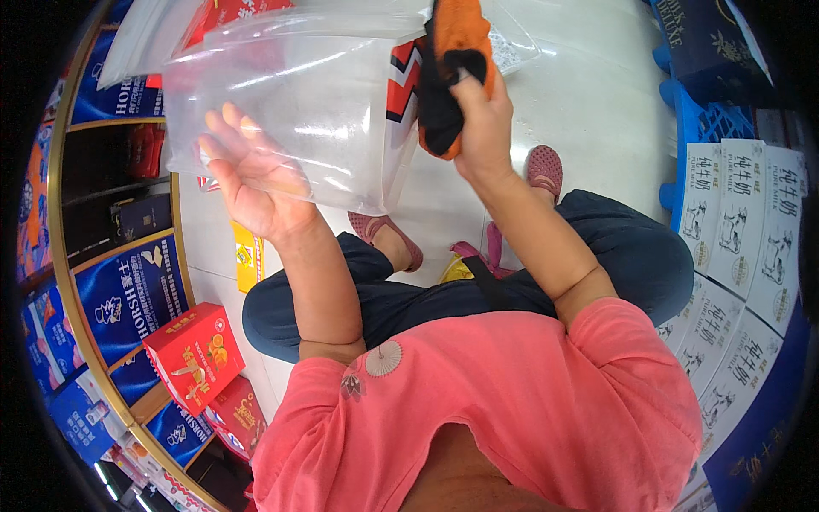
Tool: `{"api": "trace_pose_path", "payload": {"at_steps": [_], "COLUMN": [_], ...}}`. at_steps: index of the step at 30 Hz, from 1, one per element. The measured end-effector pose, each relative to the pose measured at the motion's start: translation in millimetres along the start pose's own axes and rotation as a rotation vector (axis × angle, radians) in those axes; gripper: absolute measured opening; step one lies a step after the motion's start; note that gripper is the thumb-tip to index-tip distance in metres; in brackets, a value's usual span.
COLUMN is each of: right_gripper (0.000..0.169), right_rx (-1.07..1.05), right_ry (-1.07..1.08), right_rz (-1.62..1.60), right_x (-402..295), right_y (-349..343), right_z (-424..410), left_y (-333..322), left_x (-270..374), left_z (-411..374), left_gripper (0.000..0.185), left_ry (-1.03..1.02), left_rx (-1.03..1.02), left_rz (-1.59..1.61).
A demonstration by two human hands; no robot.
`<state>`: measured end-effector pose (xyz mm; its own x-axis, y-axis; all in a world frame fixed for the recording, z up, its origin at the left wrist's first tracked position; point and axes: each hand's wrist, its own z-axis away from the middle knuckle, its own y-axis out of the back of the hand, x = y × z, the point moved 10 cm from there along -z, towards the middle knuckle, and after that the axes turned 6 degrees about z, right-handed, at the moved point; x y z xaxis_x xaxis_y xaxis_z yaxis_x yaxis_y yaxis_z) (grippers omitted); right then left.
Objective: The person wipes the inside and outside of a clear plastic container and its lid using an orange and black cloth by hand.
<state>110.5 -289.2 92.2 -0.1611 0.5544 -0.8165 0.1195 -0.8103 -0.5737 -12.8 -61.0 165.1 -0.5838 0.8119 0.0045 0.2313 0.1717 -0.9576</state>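
Observation:
A clear plastic tub (320, 121) is tilted in front of me, with a red, black and white zigzag pattern at its right end. My left hand (262, 176) is palm up against the tub, its fingers spread and seen through the clear wall, supporting it. In my right hand (483, 118) is a bunched orange and black cloth (451, 83), the thumb pressed over a black part of it. The cloth is beside the tub's patterned end; whether they touch I cannot tell.
Shelves with blue display panels (131, 301) line the left, where red gift boxes (195, 358) stand. White milk cartons (736, 217) are stacked at the right beside a blue plastic crate (688, 128). A yellow box (248, 256) lies on the tiled floor (595, 128) near my knee.

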Motion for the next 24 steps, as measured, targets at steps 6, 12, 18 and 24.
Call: {"api": "trace_pose_path", "payload": {"at_steps": [6,12,18,24], "right_gripper": [0.059,0.061,0.038,0.033], "right_rx": [-0.144,-0.125,0.002,-0.008], "right_ry": [0.445,0.675,0.062,-0.244], "right_rz": [0.516,0.617,0.191,-0.058], "right_x": [-44.1,-66.9,-11.3,32.4], "right_y": [-25.7,-25.1,20.7,50.6], "right_z": [51.2,41.9,-23.4,-43.2], "left_y": [19.3,3.6,-32.3,-42.6], "left_x": [-13.6,-20.8,-27.0,-23.0], "left_z": [1.2,11.0,24.3,39.1], "left_gripper": [0.031,0.040,0.041,0.041], "left_ry": [-0.018,0.123,0.224,0.265], "left_rx": [0.131,0.095,0.034,0.063], "left_rz": [0.051,0.188,0.203,0.169]}}
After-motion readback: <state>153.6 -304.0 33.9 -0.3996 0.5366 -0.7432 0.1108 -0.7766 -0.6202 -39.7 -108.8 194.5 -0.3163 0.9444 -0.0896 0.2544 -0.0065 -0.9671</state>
